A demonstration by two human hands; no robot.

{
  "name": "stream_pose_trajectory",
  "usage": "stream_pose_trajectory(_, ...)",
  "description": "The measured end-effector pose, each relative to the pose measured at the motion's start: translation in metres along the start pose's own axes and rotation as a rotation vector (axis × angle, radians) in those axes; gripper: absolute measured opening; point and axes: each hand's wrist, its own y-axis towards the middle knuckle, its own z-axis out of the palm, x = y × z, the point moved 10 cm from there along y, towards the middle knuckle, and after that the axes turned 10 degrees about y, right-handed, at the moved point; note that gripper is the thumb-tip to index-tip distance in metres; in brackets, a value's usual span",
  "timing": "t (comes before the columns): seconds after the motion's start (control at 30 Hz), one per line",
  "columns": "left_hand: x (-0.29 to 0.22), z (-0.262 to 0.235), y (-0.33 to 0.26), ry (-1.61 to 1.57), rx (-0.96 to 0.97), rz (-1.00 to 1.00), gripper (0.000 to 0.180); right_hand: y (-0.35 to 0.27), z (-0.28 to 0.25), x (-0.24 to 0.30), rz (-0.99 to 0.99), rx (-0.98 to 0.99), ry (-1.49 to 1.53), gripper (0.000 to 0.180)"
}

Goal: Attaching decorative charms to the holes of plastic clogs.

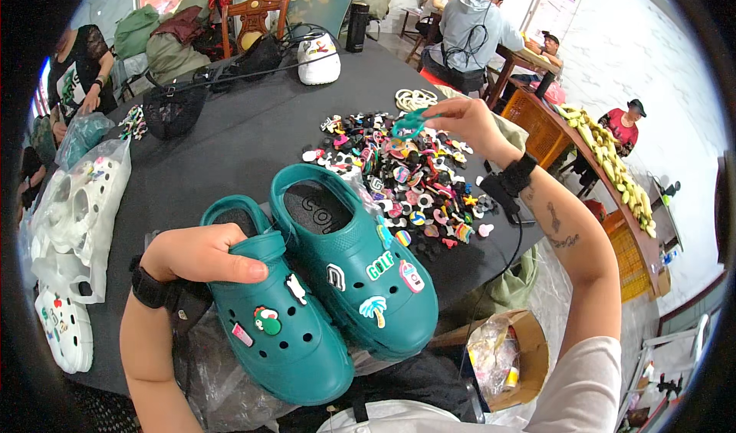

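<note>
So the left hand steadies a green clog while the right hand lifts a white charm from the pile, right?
Not quite. The head view shows the right hand lifting a teal piece, not a white one, above the charm pile. The left hand does steady the green clog.

Clear shoe bags [77, 203] at left

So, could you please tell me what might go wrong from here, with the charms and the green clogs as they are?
The right hand lifts a teal piece above the charm pile; a slip would probably lose it among them. The left hand steadies only the left clog, so the right clog near the table edge could be nudged off. Loose charms by the right wrist might get swept off too.
</note>
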Motion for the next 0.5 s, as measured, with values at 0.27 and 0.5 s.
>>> stream_pose_trajectory(0.27,-0.004,0.0,0.001,-0.004,0.005,0.038,0.046,-0.047,-0.016,-0.057,0.249,-0.062,0.117,0.04)
stream_pose_trajectory(0.5,-0.002,0.0,0.002,0.016,0.007,0.039,0.047,-0.1,-0.016,-0.097,0.604,0.316,-0.146,0.025)
